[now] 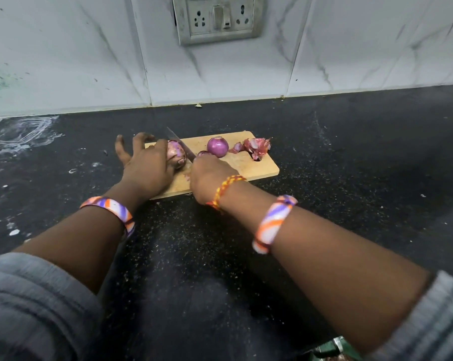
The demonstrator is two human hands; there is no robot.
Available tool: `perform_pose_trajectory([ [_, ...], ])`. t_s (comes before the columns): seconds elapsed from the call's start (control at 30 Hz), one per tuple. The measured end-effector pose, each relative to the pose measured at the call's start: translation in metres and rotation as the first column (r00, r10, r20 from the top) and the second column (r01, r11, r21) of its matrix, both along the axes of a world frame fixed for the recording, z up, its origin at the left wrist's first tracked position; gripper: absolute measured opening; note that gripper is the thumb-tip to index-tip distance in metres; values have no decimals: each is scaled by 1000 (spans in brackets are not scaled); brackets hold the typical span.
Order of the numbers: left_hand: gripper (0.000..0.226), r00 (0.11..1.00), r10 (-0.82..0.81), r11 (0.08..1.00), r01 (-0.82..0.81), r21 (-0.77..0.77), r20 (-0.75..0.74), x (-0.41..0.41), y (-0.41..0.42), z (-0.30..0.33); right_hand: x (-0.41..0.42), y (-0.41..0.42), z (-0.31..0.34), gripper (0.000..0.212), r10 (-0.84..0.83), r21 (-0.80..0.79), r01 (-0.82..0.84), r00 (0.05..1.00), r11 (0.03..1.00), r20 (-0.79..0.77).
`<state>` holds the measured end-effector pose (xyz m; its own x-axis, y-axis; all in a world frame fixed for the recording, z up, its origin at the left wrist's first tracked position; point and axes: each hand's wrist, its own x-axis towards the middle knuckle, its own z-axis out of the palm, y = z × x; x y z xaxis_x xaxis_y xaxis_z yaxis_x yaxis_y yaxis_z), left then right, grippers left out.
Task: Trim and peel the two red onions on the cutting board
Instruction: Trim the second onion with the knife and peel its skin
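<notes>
A wooden cutting board (249, 166) lies on the black counter. My left hand (147, 168) holds an unpeeled red onion (177, 151) at the board's left end, thumb against its near side. My right hand (209, 175) grips a knife (180, 142) whose blade rests against the onion's right end. A peeled red onion (217, 146) stands at the board's middle back. A small cut piece (203, 153) lies just beside my right hand. Loose onion skins (256, 147) are piled at the board's right back corner.
The black speckled counter (324, 152) runs to a white marble-tiled wall with a socket panel (217, 18). White smears (25, 134) mark the counter at the far left. A green object (329, 350) shows at the bottom edge.
</notes>
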<state>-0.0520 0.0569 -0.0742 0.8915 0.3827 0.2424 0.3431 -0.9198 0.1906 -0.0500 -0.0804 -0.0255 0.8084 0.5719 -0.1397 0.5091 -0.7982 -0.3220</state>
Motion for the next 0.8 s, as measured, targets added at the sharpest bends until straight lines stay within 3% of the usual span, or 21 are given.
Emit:
perform_pose_trajectory([
  [0.13,42,1000,5,1000,-5,4,-7,-3,0,-1,-2,-4,-12,31,-17,-14,17,999,1000,41],
  [0.3,31,1000,-1,1000,0,-6,-28,1,-1,2,9,7,-4,33,4,-93,-3,1000,996,7],
  [0.8,37,999,21,1000,-22,-21,-34,0,1,4,16,13,-16,32,-36,-35,37,999,999,18],
])
